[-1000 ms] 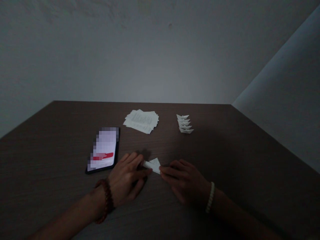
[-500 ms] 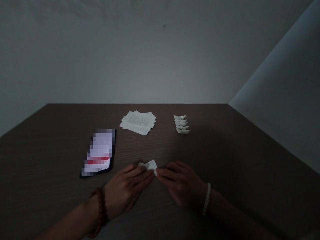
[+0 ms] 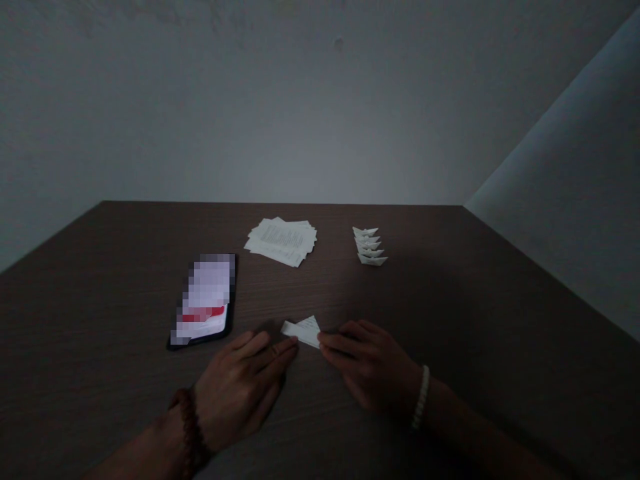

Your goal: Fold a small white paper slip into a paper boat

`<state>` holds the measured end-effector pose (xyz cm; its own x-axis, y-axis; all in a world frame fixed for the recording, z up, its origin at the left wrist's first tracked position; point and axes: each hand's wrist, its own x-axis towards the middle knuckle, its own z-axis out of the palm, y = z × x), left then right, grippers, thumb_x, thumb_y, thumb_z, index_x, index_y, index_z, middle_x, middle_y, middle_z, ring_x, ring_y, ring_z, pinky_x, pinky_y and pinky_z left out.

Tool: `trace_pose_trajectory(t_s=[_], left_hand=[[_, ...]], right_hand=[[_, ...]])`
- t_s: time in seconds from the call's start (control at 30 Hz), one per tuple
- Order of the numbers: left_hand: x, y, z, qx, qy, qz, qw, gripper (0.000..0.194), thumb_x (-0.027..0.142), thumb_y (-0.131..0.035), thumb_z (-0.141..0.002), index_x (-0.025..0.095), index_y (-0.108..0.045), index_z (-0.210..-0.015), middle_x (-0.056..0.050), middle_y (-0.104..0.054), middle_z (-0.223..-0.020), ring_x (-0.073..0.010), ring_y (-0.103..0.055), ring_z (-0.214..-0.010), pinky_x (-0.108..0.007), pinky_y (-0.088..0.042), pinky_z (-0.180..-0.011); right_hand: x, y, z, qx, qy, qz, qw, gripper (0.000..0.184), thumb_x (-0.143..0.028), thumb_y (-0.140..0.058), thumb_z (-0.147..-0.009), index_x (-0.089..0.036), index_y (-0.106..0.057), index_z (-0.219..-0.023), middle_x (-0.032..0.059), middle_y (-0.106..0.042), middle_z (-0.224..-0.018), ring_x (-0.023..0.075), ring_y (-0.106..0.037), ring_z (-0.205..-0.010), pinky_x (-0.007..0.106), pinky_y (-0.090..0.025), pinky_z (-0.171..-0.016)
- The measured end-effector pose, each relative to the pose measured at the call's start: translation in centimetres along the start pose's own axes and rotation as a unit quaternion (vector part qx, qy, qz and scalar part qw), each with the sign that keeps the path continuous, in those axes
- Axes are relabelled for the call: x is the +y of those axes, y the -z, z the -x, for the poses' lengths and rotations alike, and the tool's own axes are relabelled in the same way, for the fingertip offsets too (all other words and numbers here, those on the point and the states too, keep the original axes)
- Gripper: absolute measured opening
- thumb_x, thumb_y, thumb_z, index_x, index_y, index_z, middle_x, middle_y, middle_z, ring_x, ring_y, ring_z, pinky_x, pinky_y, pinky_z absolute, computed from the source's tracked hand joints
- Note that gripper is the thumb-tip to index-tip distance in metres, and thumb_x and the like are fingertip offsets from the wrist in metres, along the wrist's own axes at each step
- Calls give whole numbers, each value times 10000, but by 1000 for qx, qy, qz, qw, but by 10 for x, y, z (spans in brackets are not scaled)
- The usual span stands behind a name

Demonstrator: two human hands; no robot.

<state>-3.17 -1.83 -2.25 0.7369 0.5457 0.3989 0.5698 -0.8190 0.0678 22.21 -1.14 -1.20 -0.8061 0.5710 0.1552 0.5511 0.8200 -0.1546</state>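
Dark tabletop [image 3: 450, 293]: right hand [image 3: 370, 367] grips folded paper [image 3: 303, 331], left hand [image 3: 240, 390] lies open beside.

The person's two hands are bare, and each wrist carries one bracelet. On the left hand [image 3: 239, 393] side, a strand of round, dark reddish-brown beads [image 3: 189, 420] sits snugly around the wrist, its beads looking like polished wood, though the dim light keeps the material uncertain. The right hand [image 3: 373, 370] side has a thinner strand of small, cream-white beads [image 3: 421, 397], perhaps pearls or plastic. Both forearms [image 3: 480, 433] show bare up to the lower edge of the view. A tiny dark spot on one left finger [image 3: 274, 349] is too dim and small to identify.
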Motion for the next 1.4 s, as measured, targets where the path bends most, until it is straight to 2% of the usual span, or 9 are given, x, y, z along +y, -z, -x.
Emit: trace_pose_trajectory(t_s=[0.13,0.27,0.43,0.6,0.97,1.07,1.2,1.3,1.4], left_hand=[[1,2,2,12,7,-10,1000,356,105,-419,-864,93,-563,-1189,-112,-615,-1198,-230,-517,-862,-379,-439,-710],[4,5,-3,-34,13,-15,999,426,78,-384,-854,114,-524,-1255,-106,-511,-1343,-230,-511,-927,-399,-439,-780],[6,5,-6,-66,10,-2,998,452,77,-382,-848,105,-488,-1286,-105,-537,-1317,-219,-514,-888,-385,-427,-751],[6,3,-1,-37,-2,-21,999,376,96,-375,-884,94,-524,-1228,-98,-577,-1271,-222,-509,-891,-379,-407,-738],[7,6,4,21,31,-35,999,266,127,-428,-892,102,-600,-1094,-95,-681,-1024,-213,-525,-788,-354,-410,-670],[6,5,5,37,33,-43,998,268,131,-447,-884,101,-611,-1095,-110,-653,-1111,-229,-537,-855,-368,-432,-720],[5,4,4,4,47,-41,998,349,116,-434,-860,106,-580,-1177,-112,-553,-1294,-252,-530,-927,-404,-435,-767],[6,4,2,-30,52,-21,998,404,96,-401,-858,111,-543,-1236,-106,-583,-1258,-240,-527,-903,-391,-435,-736],[5,5,2,-20,36,-31,999,368,119,-390,-879,119,-574,-1197,-109,-605,-1222,-222,-522,-847,-374,-428,-696]], right_hand=[[0,0,0,-7,-3,1,1000,397,-125,-513,-812,-144,-512,-1209,41,-538,-1282,215,-465,-984,367,-410,-812],[0,1,-1,-11,1,1,1000,405,-117,-514,-800,-141,-517,-1204,52,-537,-1281,215,-466,-983,369,-410,-816],[-2,2,-1,-11,-6,-2,1000,441,-107,-520,-789,-149,-502,-1227,58,-540,-1274,216,-472,-992,372,-412,-819],[-5,2,0,-4,-22,-2,1000,455,-102,-535,-786,-149,-496,-1236,72,-552,-1253,213,-485,-989,365,-411,-824],[-4,-3,1,6,-24,-1,1000,432,-98,-511,-810,-150,-502,-1239,73,-553,-1259,209,-482,-990,362,-403,-835],[-4,-3,2,10,-20,1,1000,430,-97,-519,-804,-154,-509,-1230,79,-559,-1247,211,-485,-984,363,-408,-821],[-5,0,2,4,-21,4,1000,441,-105,-534,-795,-154,-506,-1233,81,-554,-1258,220,-483,-990,374,-411,-827],[-6,0,1,0,-25,1,1000,431,-107,-528,-803,-153,-506,-1232,69,-551,-1268,221,-480,-995,374,-410,-837],[-5,0,1,3,-25,-1,1000,427,-100,-525,-811,-149,-504,-1234,74,-556,-1257,213,-487,-991,368,-411,-841]])
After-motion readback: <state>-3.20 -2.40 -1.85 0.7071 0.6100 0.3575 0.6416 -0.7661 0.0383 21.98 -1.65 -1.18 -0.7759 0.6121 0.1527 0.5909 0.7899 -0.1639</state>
